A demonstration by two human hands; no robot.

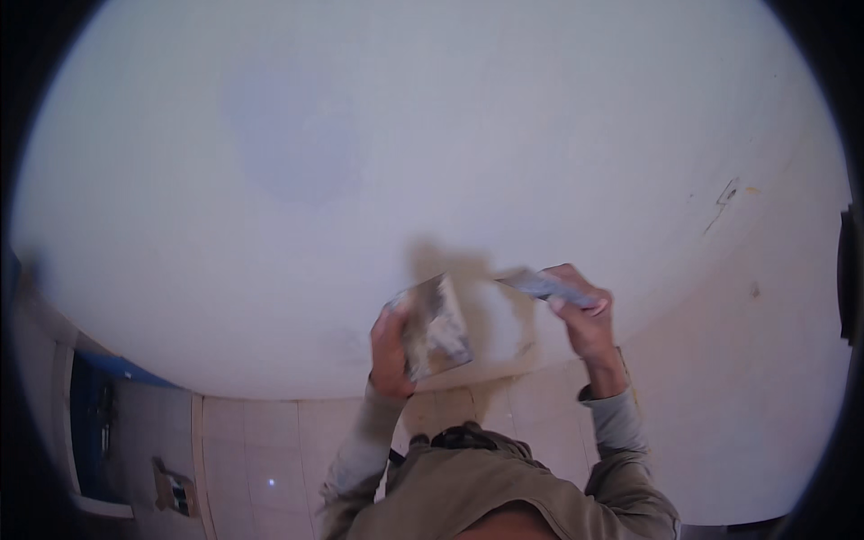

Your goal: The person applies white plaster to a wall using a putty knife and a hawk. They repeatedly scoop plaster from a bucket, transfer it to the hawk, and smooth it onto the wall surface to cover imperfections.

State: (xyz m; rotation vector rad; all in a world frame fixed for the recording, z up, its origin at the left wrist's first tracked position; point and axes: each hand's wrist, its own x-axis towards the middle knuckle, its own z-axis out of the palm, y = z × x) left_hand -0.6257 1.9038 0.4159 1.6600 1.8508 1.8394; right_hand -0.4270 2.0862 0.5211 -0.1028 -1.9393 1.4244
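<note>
My left hand (390,353) is closed on the edge of a flat, square-cornered plate (435,346) smeared with whitish paste. In my right hand (587,319) is a putty knife (533,283), gripped with its thin blade pointing left toward the plate. The blade and the plate are apart, and motion blurs both a little. Both tools are in front of a pale wall (540,117), where shadows fall behind them. I cannot tell whether the blade touches the wall.
A lilac patch (292,130) marks the wall at upper left, a small damaged spot (727,192) at right. Below runs a tiled floor (270,450). An open brown box (175,493) sits at lower left, near a blue-edged opening (94,432). Something dark (846,274) borders the right rim.
</note>
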